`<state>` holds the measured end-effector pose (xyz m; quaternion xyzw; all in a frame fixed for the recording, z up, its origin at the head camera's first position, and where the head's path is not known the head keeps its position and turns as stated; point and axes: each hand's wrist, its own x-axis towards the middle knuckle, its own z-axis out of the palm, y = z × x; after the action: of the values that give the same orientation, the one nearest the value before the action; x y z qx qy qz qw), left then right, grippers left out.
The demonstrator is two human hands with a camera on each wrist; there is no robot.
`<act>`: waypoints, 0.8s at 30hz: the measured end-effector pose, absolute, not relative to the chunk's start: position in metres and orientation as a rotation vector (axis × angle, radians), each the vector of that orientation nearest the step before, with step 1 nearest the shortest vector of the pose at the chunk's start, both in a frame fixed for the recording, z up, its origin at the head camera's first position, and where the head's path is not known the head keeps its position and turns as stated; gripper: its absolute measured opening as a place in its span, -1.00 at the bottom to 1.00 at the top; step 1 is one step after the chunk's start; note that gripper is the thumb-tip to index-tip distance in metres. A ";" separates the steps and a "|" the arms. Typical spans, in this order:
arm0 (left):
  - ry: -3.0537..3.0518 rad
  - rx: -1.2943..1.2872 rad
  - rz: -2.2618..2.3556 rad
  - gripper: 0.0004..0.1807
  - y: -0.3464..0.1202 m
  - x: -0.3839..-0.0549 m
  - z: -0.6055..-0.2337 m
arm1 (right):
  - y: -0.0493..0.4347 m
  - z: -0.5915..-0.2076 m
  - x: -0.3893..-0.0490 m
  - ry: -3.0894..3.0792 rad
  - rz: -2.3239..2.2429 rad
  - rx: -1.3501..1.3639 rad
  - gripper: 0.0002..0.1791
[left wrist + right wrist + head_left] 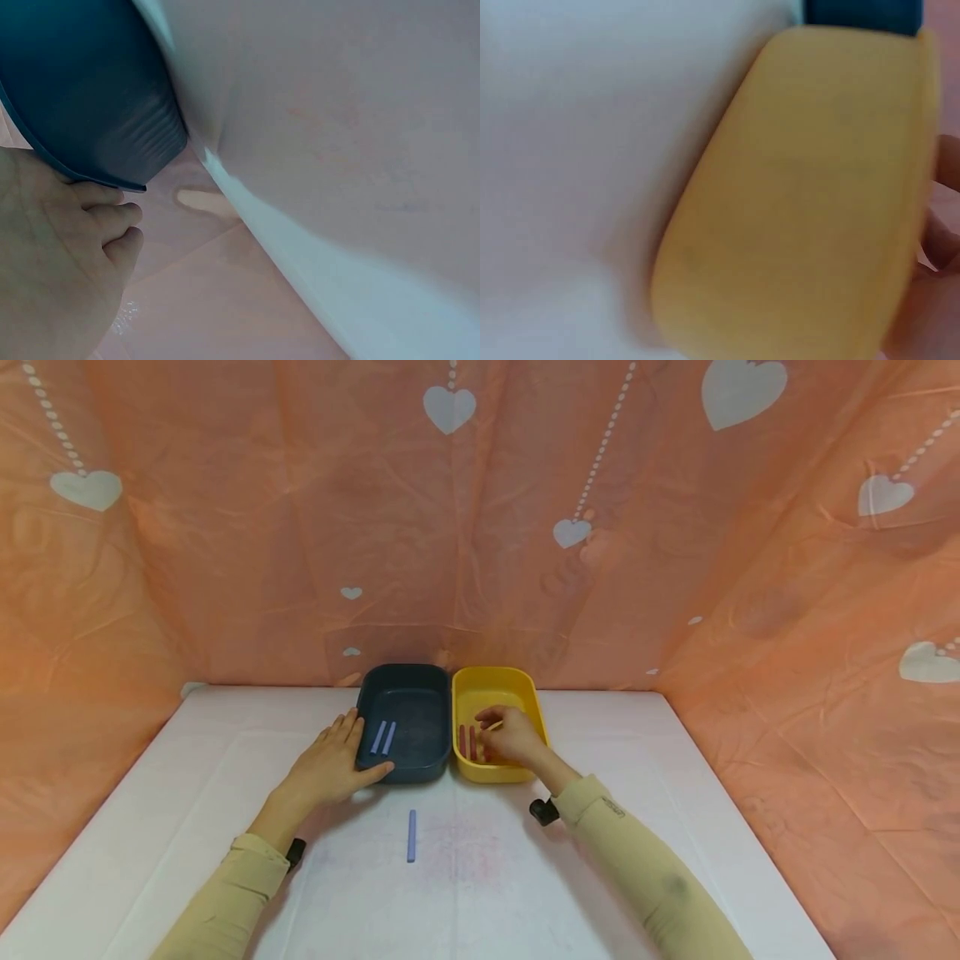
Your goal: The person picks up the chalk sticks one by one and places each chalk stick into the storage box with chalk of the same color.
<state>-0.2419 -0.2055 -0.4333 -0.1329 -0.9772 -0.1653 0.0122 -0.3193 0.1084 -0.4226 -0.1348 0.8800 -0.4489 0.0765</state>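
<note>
My left hand [330, 764] rests against the left side of a dark blue tray [438, 768], fingers stretched along its rim and thumb at the near edge. Two blue-violet chalk sticks [378, 737] lie side by side in that tray. Over the yellow tray [528, 689] is my right hand [517, 739], reaching inside with thumb and fingers apart. Red chalk sticks [462, 742] lie by its fingertips, one partly hidden under the hand. A single blue-violet chalk stick [412, 837] lies on the table in front of the trays. In the right wrist view, the yellow tray's wall [795, 195] hides most of the fingers.
Both trays stand side by side at the back of the white-covered table [600, 860]. An orange curtain with white hearts [450, 527] encloses the back and sides. Faint pink and violet smudges mark the cloth near the loose stick.
</note>
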 end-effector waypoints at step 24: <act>-3.044 -0.414 -0.496 0.21 -0.206 -0.243 -0.435 | 0.076 -0.415 -0.250 2.575 -1.413 -0.790 -0.73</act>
<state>-0.2426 -0.2060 -0.4352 -0.1331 -0.9781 -0.1595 0.0147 -0.2495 0.0763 -0.4147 -0.2593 0.8456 -0.4640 0.0500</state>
